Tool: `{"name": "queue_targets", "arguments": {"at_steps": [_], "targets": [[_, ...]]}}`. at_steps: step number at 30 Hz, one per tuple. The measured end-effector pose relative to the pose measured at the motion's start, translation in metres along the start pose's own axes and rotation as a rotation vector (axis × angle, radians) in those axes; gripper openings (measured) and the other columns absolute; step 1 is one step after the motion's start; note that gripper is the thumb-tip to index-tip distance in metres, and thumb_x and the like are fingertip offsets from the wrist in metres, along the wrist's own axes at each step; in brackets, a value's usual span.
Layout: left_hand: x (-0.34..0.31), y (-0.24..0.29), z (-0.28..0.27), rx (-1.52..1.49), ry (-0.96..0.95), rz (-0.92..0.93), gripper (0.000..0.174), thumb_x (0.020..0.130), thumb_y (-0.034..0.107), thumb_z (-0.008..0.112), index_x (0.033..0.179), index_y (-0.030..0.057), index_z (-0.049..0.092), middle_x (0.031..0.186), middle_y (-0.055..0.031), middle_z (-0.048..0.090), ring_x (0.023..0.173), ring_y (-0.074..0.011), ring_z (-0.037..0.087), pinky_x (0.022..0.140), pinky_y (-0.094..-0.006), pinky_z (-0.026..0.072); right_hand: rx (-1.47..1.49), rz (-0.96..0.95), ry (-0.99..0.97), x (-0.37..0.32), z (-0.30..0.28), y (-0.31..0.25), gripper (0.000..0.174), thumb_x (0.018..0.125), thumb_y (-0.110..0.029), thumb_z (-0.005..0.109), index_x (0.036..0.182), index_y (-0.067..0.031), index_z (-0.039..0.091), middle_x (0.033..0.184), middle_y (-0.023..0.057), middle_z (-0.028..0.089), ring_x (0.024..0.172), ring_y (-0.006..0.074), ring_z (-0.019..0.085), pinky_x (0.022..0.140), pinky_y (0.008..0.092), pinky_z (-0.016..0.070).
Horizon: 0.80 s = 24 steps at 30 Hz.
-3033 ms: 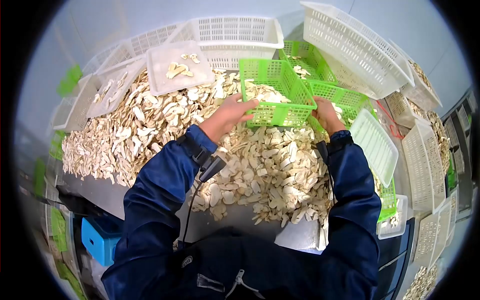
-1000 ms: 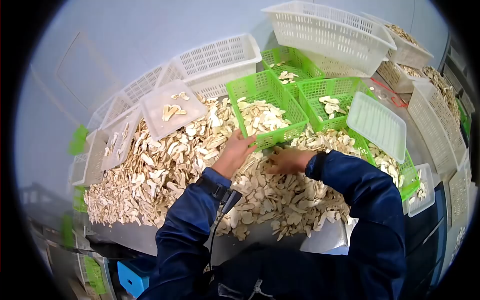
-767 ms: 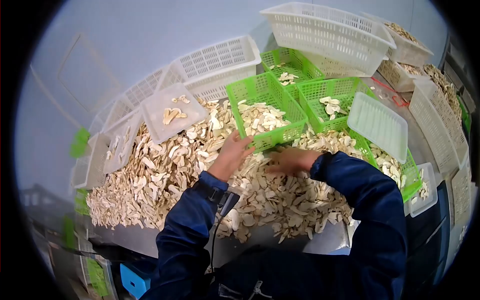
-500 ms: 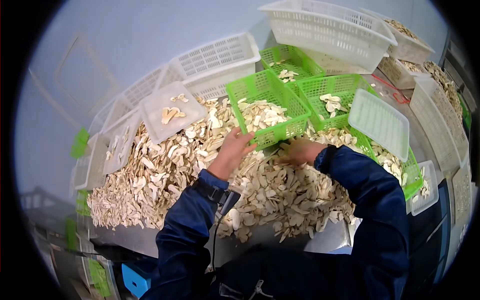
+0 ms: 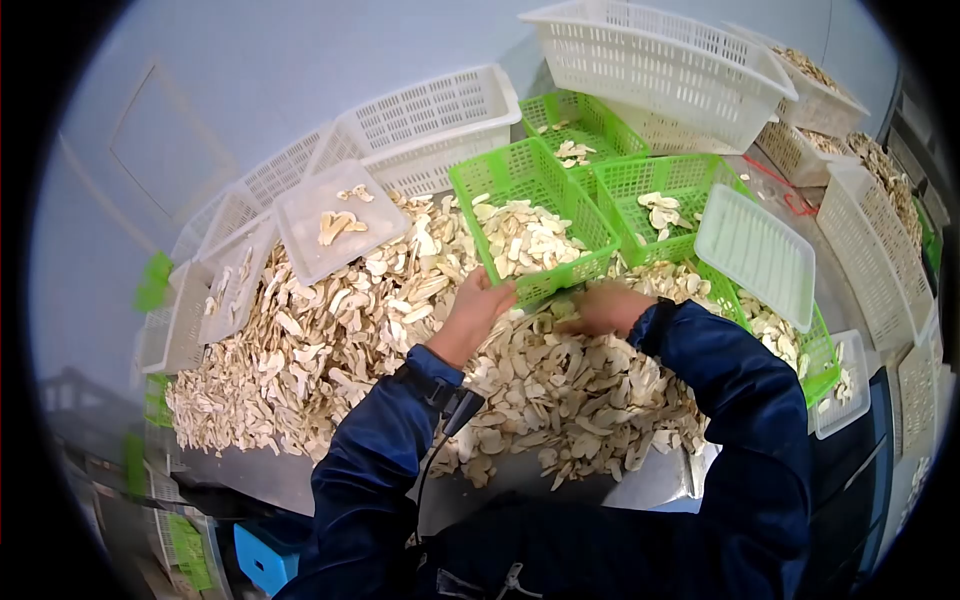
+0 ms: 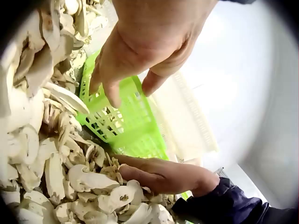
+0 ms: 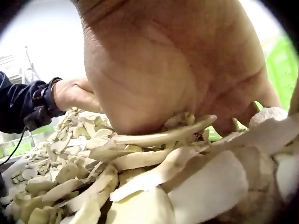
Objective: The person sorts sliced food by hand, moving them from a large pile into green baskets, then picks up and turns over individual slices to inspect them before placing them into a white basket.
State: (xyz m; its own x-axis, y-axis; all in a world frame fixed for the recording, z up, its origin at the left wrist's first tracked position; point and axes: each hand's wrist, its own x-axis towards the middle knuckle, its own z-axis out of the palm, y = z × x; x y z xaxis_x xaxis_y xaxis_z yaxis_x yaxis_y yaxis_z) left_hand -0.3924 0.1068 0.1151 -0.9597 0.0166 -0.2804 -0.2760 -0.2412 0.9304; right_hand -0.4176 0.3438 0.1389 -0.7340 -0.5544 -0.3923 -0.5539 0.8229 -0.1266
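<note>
A green plastic basket (image 5: 545, 279) with sliced mushrooms (image 5: 525, 238) in it sits tilted on the heap, its near wall toward me. My left hand (image 5: 474, 318) grips this basket at its near left corner; in the left wrist view its fingers lie along the slotted wall, the thumb at the rim. My right hand (image 5: 605, 308) is low in the mushroom slices (image 5: 575, 400) just in front of the basket. In the left wrist view that hand (image 6: 161, 175) lies with fingers extended among the slices; in the right wrist view its fingertips are partly hidden behind them.
Two more green baskets (image 5: 655, 212) with a few slices stand behind and right. A translucent lid (image 5: 755, 255) leans over another green basket on the right. A tray (image 5: 345, 245) with some slices lies on the heap's left. White crates (image 5: 440, 125) line the back.
Three seconds ago both hands held the green basket. It has come to rest on the heap; the right hand let go and moved into the slices before it. The left hand still holds the corner.
</note>
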Motion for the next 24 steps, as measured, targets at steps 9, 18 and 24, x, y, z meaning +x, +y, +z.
{"name": "queue_targets", "arguments": {"at_steps": [9,18,24], "targets": [[-0.01,0.002,0.007,-0.038,0.042,-0.006,0.042,0.094,0.001,0.057,0.132,-0.0003,0.04,0.118,-0.0089,0.051,0.107,-0.0183,0.056,0.096,-0.0312,0.0505,-0.038,-0.01,-0.063,-0.003,-0.006,-0.007,0.073,0.088,-0.066,0.049,0.118,-0.0008,0.062,0.108,0.0242,0.066,0.1,0.0396,0.064,0.09,0.0462,0.0491],[-0.001,0.001,-0.006,-0.16,-0.065,-0.036,0.032,0.093,-0.001,0.048,0.124,0.0004,0.044,0.115,-0.0103,0.053,0.105,-0.0231,0.056,0.09,-0.0341,0.0535,-0.09,0.002,-0.06,0.004,0.003,-0.002,0.08,0.085,-0.074,0.044,0.113,-0.0029,0.068,0.112,0.0179,0.067,0.105,0.0347,0.064,0.091,0.0451,0.0486],[0.001,0.011,-0.002,-0.067,0.002,-0.055,0.022,0.092,-0.002,0.047,0.114,-0.0001,0.05,0.111,-0.0107,0.054,0.1,-0.0222,0.057,0.088,-0.0352,0.0548,-0.052,-0.051,-0.026,-0.001,0.0,-0.004,0.071,0.089,-0.064,0.049,0.117,-0.0005,0.063,0.106,0.024,0.067,0.1,0.0396,0.064,0.089,0.0461,0.0491]]}}
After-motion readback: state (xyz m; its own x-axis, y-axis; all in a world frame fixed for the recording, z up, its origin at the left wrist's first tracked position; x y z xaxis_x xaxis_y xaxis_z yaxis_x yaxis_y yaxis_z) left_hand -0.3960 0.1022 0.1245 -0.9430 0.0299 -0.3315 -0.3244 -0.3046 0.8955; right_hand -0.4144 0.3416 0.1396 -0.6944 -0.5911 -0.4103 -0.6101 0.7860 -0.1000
